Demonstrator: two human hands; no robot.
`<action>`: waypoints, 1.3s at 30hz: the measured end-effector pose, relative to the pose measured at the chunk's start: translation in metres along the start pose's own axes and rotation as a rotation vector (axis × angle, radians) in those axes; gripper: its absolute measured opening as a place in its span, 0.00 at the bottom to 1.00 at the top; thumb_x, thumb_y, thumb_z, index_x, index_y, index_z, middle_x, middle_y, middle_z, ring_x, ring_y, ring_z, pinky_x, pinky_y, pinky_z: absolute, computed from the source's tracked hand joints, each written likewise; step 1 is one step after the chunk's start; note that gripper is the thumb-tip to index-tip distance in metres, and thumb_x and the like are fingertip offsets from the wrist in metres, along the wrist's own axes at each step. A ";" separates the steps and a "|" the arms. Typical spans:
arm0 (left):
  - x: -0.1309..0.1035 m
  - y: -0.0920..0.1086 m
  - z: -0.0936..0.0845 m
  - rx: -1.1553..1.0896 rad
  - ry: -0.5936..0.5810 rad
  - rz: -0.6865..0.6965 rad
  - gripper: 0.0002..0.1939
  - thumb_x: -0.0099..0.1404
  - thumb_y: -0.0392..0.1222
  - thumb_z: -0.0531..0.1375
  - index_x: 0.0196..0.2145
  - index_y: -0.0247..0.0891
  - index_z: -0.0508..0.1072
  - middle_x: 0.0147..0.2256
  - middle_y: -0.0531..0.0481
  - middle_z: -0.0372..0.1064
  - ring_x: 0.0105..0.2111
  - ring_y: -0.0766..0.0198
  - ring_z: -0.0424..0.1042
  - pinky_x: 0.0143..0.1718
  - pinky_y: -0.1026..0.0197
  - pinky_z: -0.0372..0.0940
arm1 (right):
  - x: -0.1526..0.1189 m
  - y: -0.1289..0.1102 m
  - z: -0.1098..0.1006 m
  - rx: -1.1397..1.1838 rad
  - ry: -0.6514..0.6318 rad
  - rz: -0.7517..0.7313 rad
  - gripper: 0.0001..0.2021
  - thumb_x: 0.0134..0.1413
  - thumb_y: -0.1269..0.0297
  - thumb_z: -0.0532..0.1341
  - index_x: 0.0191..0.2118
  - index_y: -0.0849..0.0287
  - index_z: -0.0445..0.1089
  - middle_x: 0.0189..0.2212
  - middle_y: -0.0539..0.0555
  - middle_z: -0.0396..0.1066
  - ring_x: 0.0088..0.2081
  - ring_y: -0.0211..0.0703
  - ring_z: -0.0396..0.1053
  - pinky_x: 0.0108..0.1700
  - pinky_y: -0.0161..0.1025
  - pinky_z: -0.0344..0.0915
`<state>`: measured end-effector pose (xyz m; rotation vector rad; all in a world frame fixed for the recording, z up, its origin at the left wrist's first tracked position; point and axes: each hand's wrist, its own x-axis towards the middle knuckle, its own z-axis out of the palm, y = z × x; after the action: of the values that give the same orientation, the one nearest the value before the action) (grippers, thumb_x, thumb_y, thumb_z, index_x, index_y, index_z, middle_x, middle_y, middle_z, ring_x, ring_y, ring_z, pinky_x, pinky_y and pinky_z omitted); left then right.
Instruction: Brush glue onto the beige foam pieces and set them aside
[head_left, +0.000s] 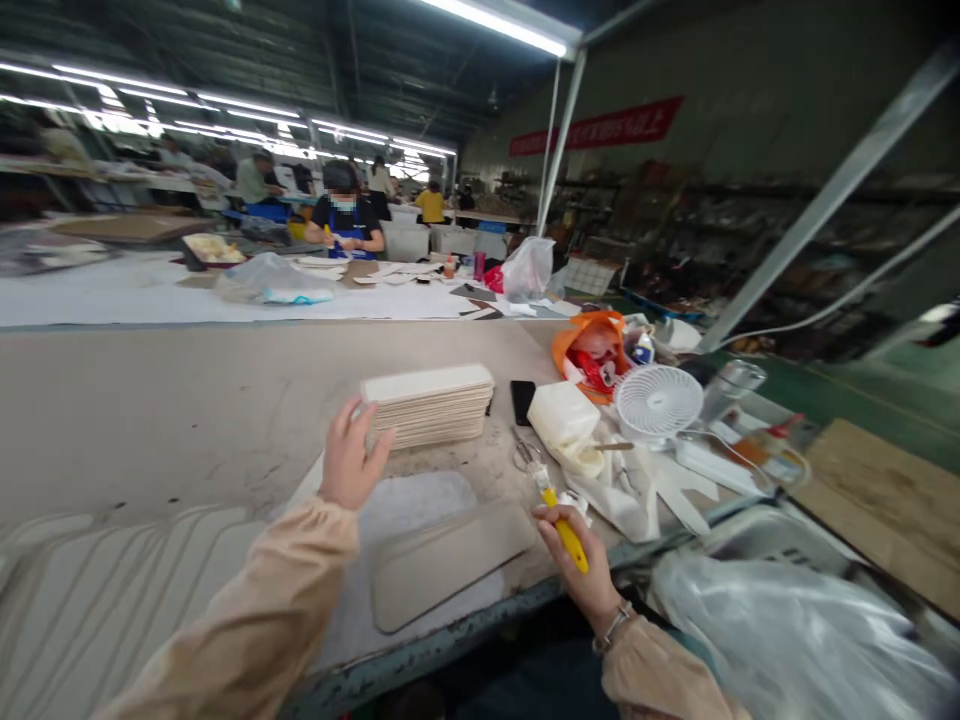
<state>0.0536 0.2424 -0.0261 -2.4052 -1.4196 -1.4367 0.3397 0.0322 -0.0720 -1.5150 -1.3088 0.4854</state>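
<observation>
In my right hand (pixel 581 560) is a paintbrush (pixel 568 535) with a yellow handle, its whitish bristle end pointing up and away from me. My left hand (pixel 354 455), fingers apart, is at the left end of a neat stack of pale flat panels (pixel 427 405); whether the fingertips touch it I cannot tell. Between my hands a beige rounded panel (pixel 450 560) lies on a white sheet (pixel 349 615) near the table's front edge. Just beyond the brush sit a pair of scissors (pixel 525 455) and a white cut-open container (pixel 566 415).
Overlapping pale panels (pixel 112 580) lie at the left. A black phone (pixel 523 402), a white fan (pixel 658 402) and an orange bag (pixel 589 350) stand right of the stack. Clear plastic (pixel 795 630) fills a crate at lower right. A co-worker (pixel 345 215) sits across the tables.
</observation>
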 end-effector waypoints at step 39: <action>-0.181 0.025 -0.021 0.092 -0.595 0.074 0.35 0.60 0.57 0.57 0.61 0.39 0.57 0.60 0.36 0.56 0.61 0.43 0.54 0.59 0.36 0.51 | 0.094 0.049 -0.114 0.142 0.381 0.420 0.27 0.42 0.37 0.61 0.30 0.62 0.69 0.15 0.48 0.64 0.15 0.33 0.58 0.17 0.31 0.56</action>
<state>0.0246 0.0934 -0.1307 -2.9205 -1.4069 -0.6343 0.4868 0.0734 -0.0418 -1.6667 -0.6502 0.5101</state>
